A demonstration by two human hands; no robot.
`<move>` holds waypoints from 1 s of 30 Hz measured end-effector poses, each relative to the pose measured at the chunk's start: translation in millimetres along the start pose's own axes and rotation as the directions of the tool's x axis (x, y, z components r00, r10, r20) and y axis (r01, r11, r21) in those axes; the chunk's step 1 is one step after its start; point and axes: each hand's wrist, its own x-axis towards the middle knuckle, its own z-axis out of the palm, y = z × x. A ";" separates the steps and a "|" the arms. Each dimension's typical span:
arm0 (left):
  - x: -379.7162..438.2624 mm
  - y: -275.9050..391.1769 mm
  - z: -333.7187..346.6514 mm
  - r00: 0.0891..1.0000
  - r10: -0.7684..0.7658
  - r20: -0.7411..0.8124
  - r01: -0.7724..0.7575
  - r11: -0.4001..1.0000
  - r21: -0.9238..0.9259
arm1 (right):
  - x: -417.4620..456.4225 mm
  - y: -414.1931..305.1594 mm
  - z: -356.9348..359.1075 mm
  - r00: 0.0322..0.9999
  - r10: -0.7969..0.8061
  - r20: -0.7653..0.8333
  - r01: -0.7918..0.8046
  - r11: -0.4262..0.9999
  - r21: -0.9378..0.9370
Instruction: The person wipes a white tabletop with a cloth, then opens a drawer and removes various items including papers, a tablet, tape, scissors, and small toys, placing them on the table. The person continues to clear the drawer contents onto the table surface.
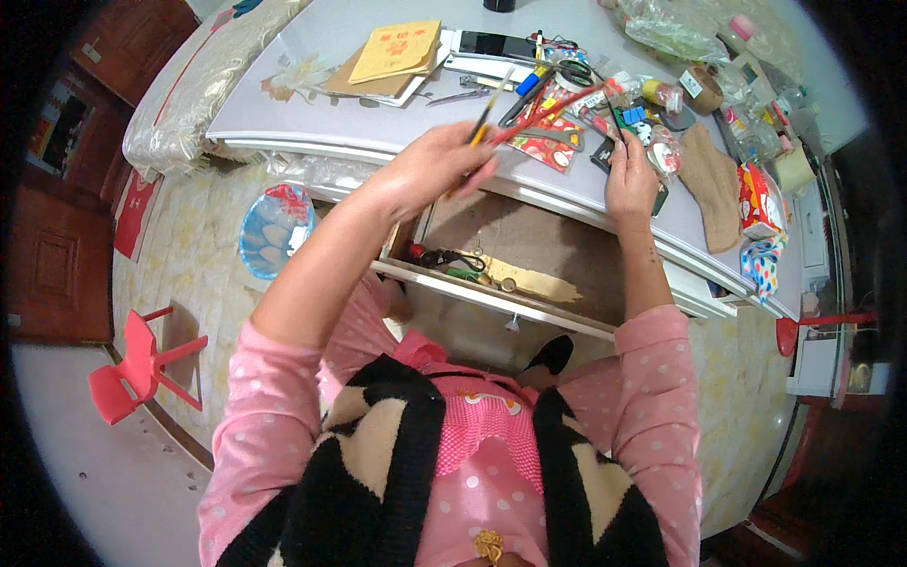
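My left hand (443,159), slightly blurred, is closed around several thin sticks over the front edge of the table. Among them are a slim yellow-and-black stick (489,106), perhaps a brush or pen, and a long red stick (549,113) slanting up to the right. My right hand (632,177) pinches a thin black stick (613,113) between thumb and fingers, above the clutter. Beneath my hands, a wooden drawer (602,283) is pulled out. In its front part lie black-handled scissors (453,259), a green item (464,274) and small round pieces (508,285).
Scissors (575,72), a blue marker (531,81) and a red patterned packet (549,150) crowd the table (319,117). Yellow paper booklets (397,49) lie left, a brown cloth (711,188) right. A blue bin (273,230) and red chair (134,375) stand on the floor.
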 end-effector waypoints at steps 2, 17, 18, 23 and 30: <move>43.8 6.2 11.7 0.996 0.063 0.057 -0.059 0.996 -0.070 | 0.7 -6.8 -1.5 0.995 0.076 0.065 -0.082 0.992 0.096; 96.2 -6.7 18.4 0.977 0.207 -0.045 -0.211 0.971 -0.113 | 1.6 -1.4 5.4 0.998 0.046 -0.032 -0.043 0.995 0.094; 81.4 -14.3 5.5 0.984 0.173 0.031 -0.169 0.980 -0.108 | 1.9 -6.5 1.6 0.997 0.076 0.012 -0.077 0.993 0.087; 23.7 -59.2 -60.6 0.984 -0.039 0.174 0.029 0.998 0.060 | 5.2 -10.7 -1.2 0.995 0.038 0.092 -0.034 0.998 -0.045; 20.0 -149.1 -87.8 0.995 -0.022 0.093 -0.043 0.768 0.639 | 6.3 -7.0 2.3 0.993 -0.024 0.118 0.028 0.999 -0.036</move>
